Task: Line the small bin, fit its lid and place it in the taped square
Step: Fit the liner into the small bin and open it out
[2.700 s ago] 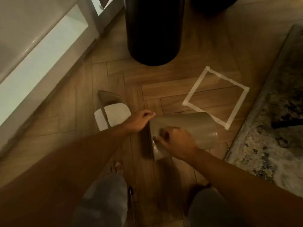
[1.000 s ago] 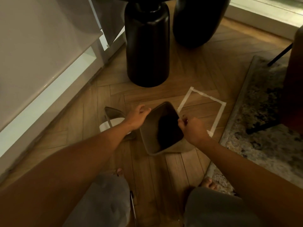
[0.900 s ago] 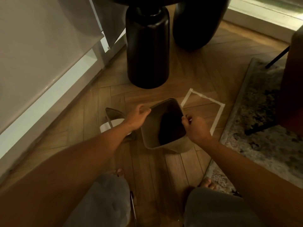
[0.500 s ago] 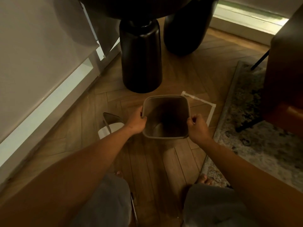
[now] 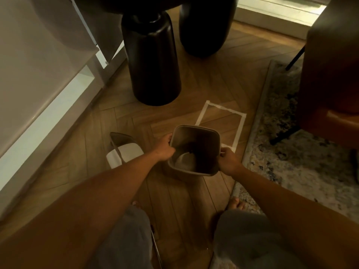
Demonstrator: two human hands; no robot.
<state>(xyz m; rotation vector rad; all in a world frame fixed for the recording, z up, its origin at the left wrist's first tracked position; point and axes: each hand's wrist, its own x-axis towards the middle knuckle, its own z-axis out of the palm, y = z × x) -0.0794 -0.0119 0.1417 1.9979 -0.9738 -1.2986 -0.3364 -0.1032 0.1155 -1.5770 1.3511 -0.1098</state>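
Standing upright on the wooden floor [image 5: 124,117], open end up, the small bin [image 5: 194,152], overlapping the near left corner of the taped square [image 5: 239,129] beside the rug's [image 5: 291,171] left edge. Lying on the floor just left of the bin, the lid [image 5: 124,152]. Gripping the bin's left rim, left hand [image 5: 165,147], fingers clamped over the edge. Pinching the right rim, right hand [image 5: 228,159], fingers closed on it.
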